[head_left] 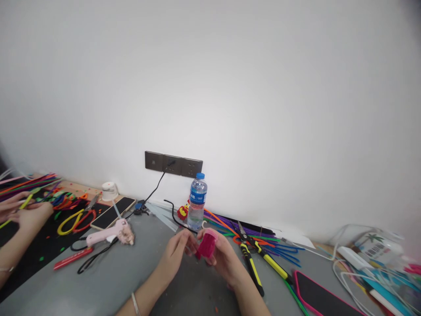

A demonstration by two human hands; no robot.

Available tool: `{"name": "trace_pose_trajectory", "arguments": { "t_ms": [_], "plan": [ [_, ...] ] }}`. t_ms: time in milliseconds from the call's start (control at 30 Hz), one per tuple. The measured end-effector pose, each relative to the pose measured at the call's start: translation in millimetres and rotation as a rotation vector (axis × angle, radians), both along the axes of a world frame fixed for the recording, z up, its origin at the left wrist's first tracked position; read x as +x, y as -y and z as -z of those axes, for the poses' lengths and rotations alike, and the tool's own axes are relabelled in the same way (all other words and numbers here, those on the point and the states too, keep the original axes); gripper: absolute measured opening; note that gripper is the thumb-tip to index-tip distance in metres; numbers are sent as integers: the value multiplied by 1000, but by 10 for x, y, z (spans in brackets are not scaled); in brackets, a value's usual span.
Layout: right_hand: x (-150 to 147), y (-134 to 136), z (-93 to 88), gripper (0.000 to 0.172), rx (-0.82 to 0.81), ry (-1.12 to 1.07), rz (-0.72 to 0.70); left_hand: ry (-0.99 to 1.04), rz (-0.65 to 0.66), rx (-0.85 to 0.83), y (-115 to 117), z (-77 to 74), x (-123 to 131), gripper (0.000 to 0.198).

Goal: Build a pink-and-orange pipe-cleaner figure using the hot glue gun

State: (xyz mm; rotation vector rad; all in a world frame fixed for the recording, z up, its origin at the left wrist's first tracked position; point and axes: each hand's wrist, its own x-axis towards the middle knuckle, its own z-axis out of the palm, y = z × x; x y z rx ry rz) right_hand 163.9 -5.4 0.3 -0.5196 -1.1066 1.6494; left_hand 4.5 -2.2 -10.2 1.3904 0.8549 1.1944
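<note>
Over the grey mat, my right hand (226, 254) curls its fingers round a small magenta fuzzy piece (207, 245) with a lighter pink upper edge. Close against it, my left hand (174, 256) has its fingertips pinched together. A bent black pipe cleaner (174, 216) runs up and away from those fingertips; its lower end is hidden between the two hands. Just behind the hands stands a water bottle (196, 210) with a blue cap. A small red and yellow figure (183, 211) sits partly behind the bottle.
Yellow-black pliers (251, 267) and coloured pipe cleaners (283, 252) lie right, near a pink-edged phone (324, 296). Left are a pink glue gun (108, 232), red cutter (73, 258), scissors (77, 221) and another phone (113, 213). A co-worker's hands (31, 215) hold a yellow-green strip.
</note>
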Motion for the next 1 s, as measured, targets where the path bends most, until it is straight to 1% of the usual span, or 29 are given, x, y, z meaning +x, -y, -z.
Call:
{"name": "trace_pose_trajectory", "arguments": {
  "t_ms": [133,233,300,400,500,600,700,800,867,1000],
  "plan": [
    [-10,26,-22,43,7,-8,-68,-34,5,11,-7,30,-3,47],
    [-21,21,11,44,12,8,-107,-70,-18,66,-5,11,-1,45],
    [-30,6,49,44,-3,20,-113,-83,-51,106,-5,-6,-7,39],
    [-45,-29,105,39,-43,20,-26,-52,-83,142,-7,-3,-30,28],
    [-62,-62,137,36,-33,35,51,-23,-90,227,-13,27,-59,30],
    [-72,-76,146,37,2,75,76,-101,-81,357,-4,25,-83,30],
    [-72,-79,157,35,10,108,110,-227,-83,451,32,-36,-99,30],
    [-66,-96,181,34,31,122,141,-311,-79,487,71,-105,-106,32],
    [-62,-118,201,34,62,136,160,-330,-83,498,82,-132,-106,33],
    [-71,-159,224,34,114,203,239,-328,-127,503,60,-135,-109,34]
  ]
}}
